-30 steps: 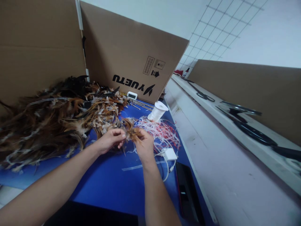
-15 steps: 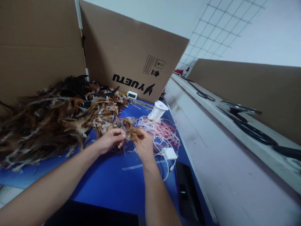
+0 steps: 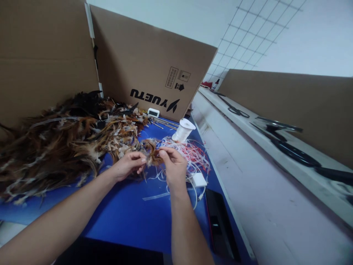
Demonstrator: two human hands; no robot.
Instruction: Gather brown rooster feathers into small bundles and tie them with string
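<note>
Between my two hands, above the blue table point(image 3: 132, 217), is a small tuft of brown and gold feathers point(image 3: 151, 150). My left hand point(image 3: 128, 165) pinches the tuft's pale lower end between thumb and forefinger. On the other side, my right hand point(image 3: 174, 165) has thumb and forefinger closed at the feathers' right edge. A large heap of loose brown, black and whitish feathers point(image 3: 57, 147) covers the table to the left. Just beyond my right hand lie tangled red and white ribbons point(image 3: 197, 156), with a white spool point(image 3: 184, 129) standing among them.
Cardboard panels point(image 3: 149, 48) stand behind the heap. Near them are a small white digital display point(image 3: 153, 112) and several thin sticks point(image 3: 168, 123). A white adapter point(image 3: 199, 180) with its cable lies right of my hand. Scissors point(image 3: 238, 111) and black-handled tools point(image 3: 296, 154) rest on the right ledge.
My right hand has moved slightly right, away from my left, and its fingers now sit at the tuft's edge. My left hand keeps its pinch. The camera view has shifted a little.
</note>
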